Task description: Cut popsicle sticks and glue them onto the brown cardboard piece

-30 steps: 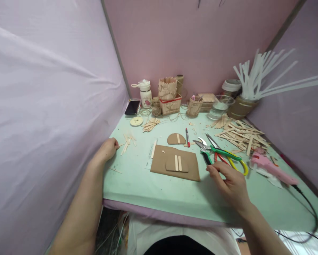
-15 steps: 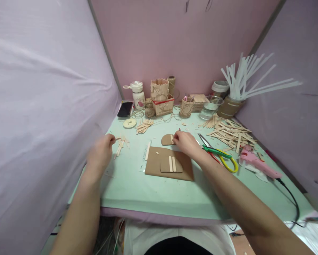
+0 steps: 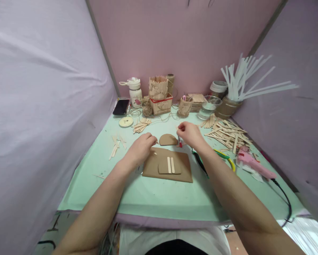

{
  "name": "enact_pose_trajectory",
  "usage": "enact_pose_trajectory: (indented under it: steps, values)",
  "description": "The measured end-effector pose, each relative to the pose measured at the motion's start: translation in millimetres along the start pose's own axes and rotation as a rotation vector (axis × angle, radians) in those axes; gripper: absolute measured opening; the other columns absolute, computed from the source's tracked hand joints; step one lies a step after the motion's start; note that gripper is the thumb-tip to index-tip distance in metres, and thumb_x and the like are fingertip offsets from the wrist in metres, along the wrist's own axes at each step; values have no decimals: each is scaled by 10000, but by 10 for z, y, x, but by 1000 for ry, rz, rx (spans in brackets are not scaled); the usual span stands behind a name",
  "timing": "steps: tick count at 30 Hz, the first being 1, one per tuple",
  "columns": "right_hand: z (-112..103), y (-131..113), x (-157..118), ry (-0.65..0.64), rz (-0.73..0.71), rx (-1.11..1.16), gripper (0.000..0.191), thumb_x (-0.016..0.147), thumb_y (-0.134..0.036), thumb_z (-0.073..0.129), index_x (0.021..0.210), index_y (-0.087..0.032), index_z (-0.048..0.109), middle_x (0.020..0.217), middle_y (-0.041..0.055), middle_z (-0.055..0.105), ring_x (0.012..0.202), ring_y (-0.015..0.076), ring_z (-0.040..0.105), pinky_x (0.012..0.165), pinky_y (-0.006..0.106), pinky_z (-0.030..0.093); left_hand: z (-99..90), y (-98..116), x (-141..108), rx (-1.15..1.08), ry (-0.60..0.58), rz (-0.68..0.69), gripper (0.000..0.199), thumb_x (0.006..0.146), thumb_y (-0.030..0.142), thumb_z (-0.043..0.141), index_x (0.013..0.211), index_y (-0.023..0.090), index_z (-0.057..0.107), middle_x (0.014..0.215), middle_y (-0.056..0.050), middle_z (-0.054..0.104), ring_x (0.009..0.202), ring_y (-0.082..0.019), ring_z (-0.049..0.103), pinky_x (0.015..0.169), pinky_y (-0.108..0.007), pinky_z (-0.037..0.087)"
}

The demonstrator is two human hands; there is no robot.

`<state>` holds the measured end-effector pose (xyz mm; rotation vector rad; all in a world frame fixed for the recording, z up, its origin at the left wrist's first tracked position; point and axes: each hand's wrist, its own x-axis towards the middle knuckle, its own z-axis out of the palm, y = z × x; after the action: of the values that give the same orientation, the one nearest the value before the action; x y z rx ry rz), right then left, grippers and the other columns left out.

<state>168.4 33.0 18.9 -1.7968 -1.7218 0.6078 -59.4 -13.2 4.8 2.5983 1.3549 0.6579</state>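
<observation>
My left hand [image 3: 141, 149] is closed in a pinch on a small wooden stick piece [image 3: 156, 142], just left of a half-round cardboard piece [image 3: 168, 139]. My right hand [image 3: 190, 134] pinches a short pale wooden stick [image 3: 177, 128], mostly hidden by the fingers, to the right of that half-round. Below these fingers is a red-tipped marker [image 3: 180, 142]. Nearer to me lies a brown cardboard sheet [image 3: 151, 169]. On it rests a smaller cardboard piece [image 3: 162, 168] bearing two upright stick strips [image 3: 171, 165].
Stick scraps [image 3: 115, 146] lie at left, and a large pile of craft sticks [image 3: 226, 134] at right. Green-and-yellow handled scissors [image 3: 224, 154] sit partly under my right forearm, beside a pink glue gun [image 3: 251, 163]. A water bowl [image 3: 208, 109] and a bottle [image 3: 135, 94] stand behind.
My left hand has come right from the stick scraps to the half-round cardboard. My right hand has moved off that cardboard with its stick, leaving the half-round bare.
</observation>
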Motion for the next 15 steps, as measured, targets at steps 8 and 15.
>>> enact_pose_trajectory:
  steps: [8, 15]
  values:
    - [-394, 148, -434, 47, 55, 638, 245, 685, -332, 609, 873, -177, 634, 718, -14, 596, 568, 108, 495, 567, 256, 406, 64, 77, -43, -65, 218, 135, 423, 881, 59, 376, 1260, 147, 545, 1055, -109, 570, 983, -212, 554, 846, -369, 507]
    - [150, 4, -685, -111, 40, 929, 180, 699, -341, 657, 781, -185, 624, 613, -51, 551, 531, 95, 442, 536, 240, 360, 107, 348, -62, -297, 398, 170, 372, 924, 175, 479, 1284, 158, 573, 1243, -146, 615, 1187, -237, 565, 1015, -403, 478]
